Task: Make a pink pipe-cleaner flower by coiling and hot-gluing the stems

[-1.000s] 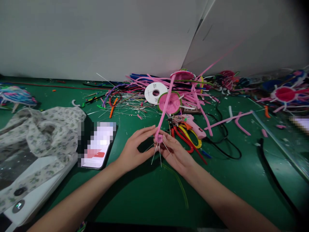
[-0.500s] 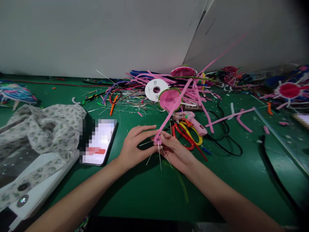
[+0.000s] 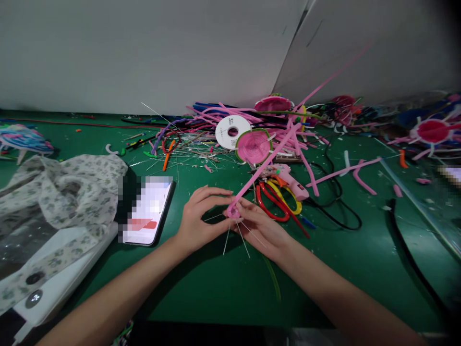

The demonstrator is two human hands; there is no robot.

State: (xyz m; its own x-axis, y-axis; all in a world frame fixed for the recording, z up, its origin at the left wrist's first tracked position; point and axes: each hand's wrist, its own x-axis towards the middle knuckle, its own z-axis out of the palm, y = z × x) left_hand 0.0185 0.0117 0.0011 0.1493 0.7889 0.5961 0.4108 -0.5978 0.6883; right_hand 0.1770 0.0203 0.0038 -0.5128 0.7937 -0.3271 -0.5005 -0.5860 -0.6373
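Observation:
Between my two hands is a small pink coil [image 3: 233, 211] with thin pale wires [image 3: 245, 240] sticking out of it like spokes. From it a long pink fuzzy strip [image 3: 268, 158] runs up and to the right. My left hand [image 3: 201, 216] pinches the coil's left side with thumb and fingertips. My right hand [image 3: 261, 223] grips its right side, thumb on top. Behind them lies a finished-looking pink disc [image 3: 254, 146] with a green rim, beside a white spool [image 3: 230, 132]. Part of the coil is hidden by my fingers.
Right of my hands lie red-and-yellow-handled scissors [image 3: 275, 202] and a pink glue gun [image 3: 293, 185] with a black cord. A phone [image 3: 151, 211] and a patterned cloth [image 3: 79, 187] are at left. Pink strips [image 3: 212, 113] and loose wires pile against the wall.
The coil has turned slightly between my fingers, and its wires point in new directions. The long pink strip has swung to the right, uncovering more of the pink disc.

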